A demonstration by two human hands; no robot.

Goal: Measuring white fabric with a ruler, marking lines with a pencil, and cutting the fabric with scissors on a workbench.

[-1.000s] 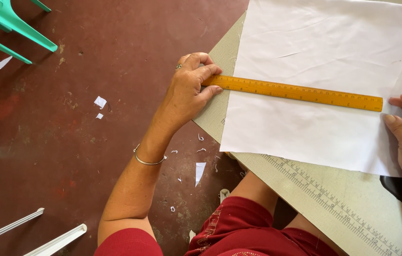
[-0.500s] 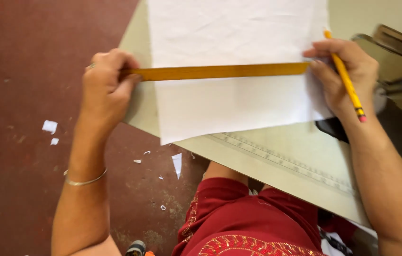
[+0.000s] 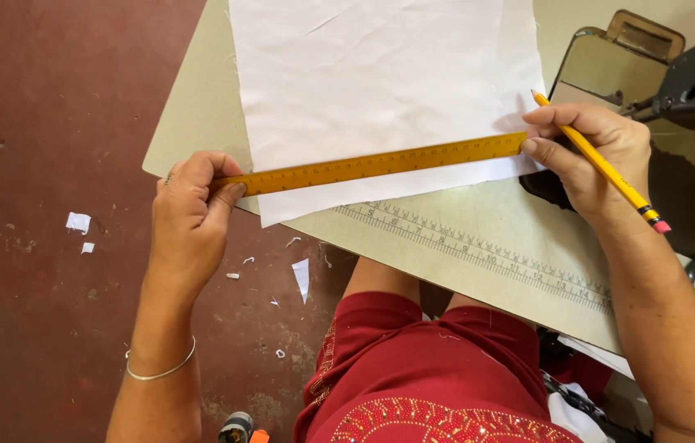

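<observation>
Pinching a flat yellow ruler [image 3: 380,165] on smooth white cloth [image 3: 380,90]: left hand [image 3: 190,220]; right hand [image 3: 589,156] grips a pencil [image 3: 602,166].

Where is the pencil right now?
The yellow pencil is in the right hand, on the right of the head view, by the right end of the ruler lying across the white cloth.

The light is bright and even, like daylight. The white cloth [image 3: 380,82] is very bright but keeps its soft creases. Shadows under the ruler [image 3: 376,165] and the right hand [image 3: 589,160] are short and soft. The picture is sharp, without blur or glare.
</observation>
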